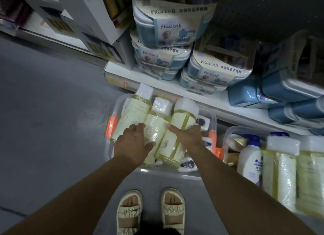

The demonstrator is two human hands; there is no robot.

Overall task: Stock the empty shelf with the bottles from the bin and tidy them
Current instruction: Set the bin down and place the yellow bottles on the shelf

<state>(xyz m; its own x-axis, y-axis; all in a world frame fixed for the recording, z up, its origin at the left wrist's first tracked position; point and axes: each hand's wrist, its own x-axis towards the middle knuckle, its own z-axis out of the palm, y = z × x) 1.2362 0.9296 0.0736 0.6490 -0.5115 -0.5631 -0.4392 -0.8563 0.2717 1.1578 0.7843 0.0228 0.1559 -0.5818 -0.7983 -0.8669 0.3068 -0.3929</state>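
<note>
A clear plastic bin [213, 120] with orange latches stands on the grey floor below the shelf edge. Three pale yellow bottles with white caps stick out of it: a left one [135, 110], a middle one [158, 122] and a right one [180, 127]. My left hand [134, 144] lies flat with spread fingers against the left and middle bottles. My right hand [188, 135] presses its straight fingers against the right bottle's side. All three bottles sit bundled between the two hands.
A white shelf [175, 87] above the bin carries stacked Frozen II boxes [168, 26] and blue containers [245, 94]. A second clear bin [228, 138] at the right holds a white shampoo bottle [250, 159] and more yellow bottles [284, 173]. My sandalled feet [150, 210] stand below.
</note>
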